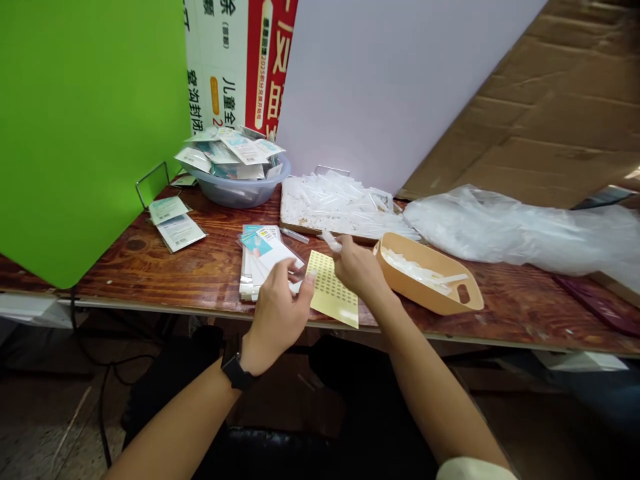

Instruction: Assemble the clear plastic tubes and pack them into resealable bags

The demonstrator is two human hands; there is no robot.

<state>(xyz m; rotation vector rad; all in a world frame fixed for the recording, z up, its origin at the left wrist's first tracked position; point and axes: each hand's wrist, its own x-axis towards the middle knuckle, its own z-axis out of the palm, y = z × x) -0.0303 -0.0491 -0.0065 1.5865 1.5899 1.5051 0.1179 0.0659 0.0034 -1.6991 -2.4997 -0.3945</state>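
My left hand [280, 313], with a dark watch at the wrist, is closed with a small whitish piece [296, 287] between thumb and fingers; its kind is unclear. It is just in front of a stack of clear packets with white and blue cards [265, 250]. My right hand [361, 268] pinches a short translucent white plastic piece [331, 241] above the far edge of a yellow sheet of small dark round stickers [334, 300]. A clear tube [295, 235] lies beyond the packets.
A bluish bowl [240, 193] heaped with packets stands back left, near two loose packets [177, 230]. A shallow tray [293, 217] of translucent plastic pieces lies behind my hands. At right are a tan basket [435, 297] of white pieces and a plastic bag [480, 223]. Upright boards close the back.
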